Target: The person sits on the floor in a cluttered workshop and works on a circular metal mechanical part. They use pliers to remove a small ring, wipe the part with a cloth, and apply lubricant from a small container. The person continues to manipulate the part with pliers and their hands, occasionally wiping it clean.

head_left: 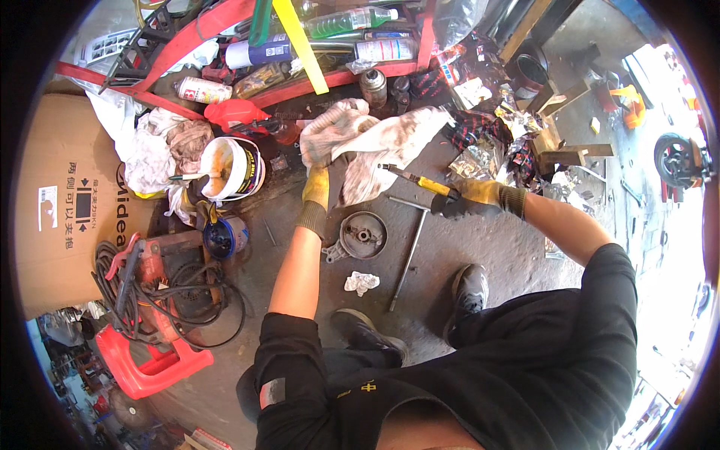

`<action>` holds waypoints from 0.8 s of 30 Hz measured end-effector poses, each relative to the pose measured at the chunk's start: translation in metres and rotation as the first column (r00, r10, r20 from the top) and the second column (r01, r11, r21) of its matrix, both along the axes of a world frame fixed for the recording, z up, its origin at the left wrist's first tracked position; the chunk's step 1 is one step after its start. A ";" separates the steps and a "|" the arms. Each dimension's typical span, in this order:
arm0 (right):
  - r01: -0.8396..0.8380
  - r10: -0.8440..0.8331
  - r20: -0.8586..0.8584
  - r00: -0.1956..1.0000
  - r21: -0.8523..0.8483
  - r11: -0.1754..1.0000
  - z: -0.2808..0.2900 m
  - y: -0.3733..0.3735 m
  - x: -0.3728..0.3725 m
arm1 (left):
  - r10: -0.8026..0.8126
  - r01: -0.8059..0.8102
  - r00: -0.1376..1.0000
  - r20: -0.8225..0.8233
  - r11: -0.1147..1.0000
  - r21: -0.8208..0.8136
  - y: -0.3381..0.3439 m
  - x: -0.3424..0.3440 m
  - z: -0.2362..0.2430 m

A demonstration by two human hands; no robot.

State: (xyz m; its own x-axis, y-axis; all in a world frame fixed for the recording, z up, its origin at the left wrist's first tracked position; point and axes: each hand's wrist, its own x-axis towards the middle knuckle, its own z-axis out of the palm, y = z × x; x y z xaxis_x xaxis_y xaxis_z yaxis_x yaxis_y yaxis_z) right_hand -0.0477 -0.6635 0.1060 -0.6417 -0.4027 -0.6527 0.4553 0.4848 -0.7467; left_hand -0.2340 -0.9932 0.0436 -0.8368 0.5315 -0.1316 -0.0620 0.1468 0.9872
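My left hand (316, 189), in a yellow work glove, grips the lower edge of a stained whitish rag (397, 139), which hangs spread out ahead of me. A yellow-and-black-handled tool (431, 185) is in my gloved right hand (480, 196). Its thin, dark front end points left and lies over the rag; its exact kind is unclear. Below the hands, a round metal brake-drum plate (363, 235) with a side lug rests on the floor. A T-handle wrench (410, 251) lies to its right, and a crumpled white tissue (361, 283) nearer my shoes.
At left are a white bucket (241, 166) of brownish paste, a blue tub (225, 236), a red corded power tool (154, 322) and a large cardboard box (71, 195). A red-framed rack (337, 77) with bottles and spray cans stands ahead. Litter (487, 154) lies at right.
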 end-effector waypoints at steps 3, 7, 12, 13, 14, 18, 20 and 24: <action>-0.084 0.104 -0.092 0.990 0.200 0.976 0.006 0.001 -0.006 | 0.085 -0.072 0.967 0.240 0.995 -0.063 0.002 0.008 0.025; -0.071 0.078 -0.048 0.996 0.134 0.988 0.007 -0.004 -0.009 | 0.046 -0.060 0.975 0.217 0.996 0.062 0.011 0.019 0.047; -0.057 0.057 -0.002 0.998 0.003 0.998 0.007 -0.018 -0.015 | -0.053 0.063 0.864 0.501 0.998 -0.003 0.009 0.026 0.071; -0.062 0.064 -0.029 0.998 0.066 0.996 0.008 -0.020 -0.017 | -0.017 0.005 0.772 0.636 1.000 0.020 0.009 0.025 0.073; -0.082 0.089 -0.054 0.995 0.110 0.990 0.008 -0.022 -0.018 | -0.013 0.038 0.826 0.563 0.999 -0.033 0.010 0.027 0.073; -0.085 0.098 -0.074 0.992 0.153 0.985 0.004 -0.024 -0.021 | -0.096 0.071 0.951 0.294 0.993 0.095 0.018 0.041 0.056; -0.029 0.029 0.028 0.999 0.003 1.000 0.001 -0.023 -0.022 | -0.121 0.121 0.991 0.060 0.993 0.006 0.021 0.042 0.044; -0.040 0.081 0.227 0.970 -0.182 0.983 0.002 -0.019 -0.020 | -0.124 0.153 0.969 0.214 0.981 -0.122 0.020 0.041 0.027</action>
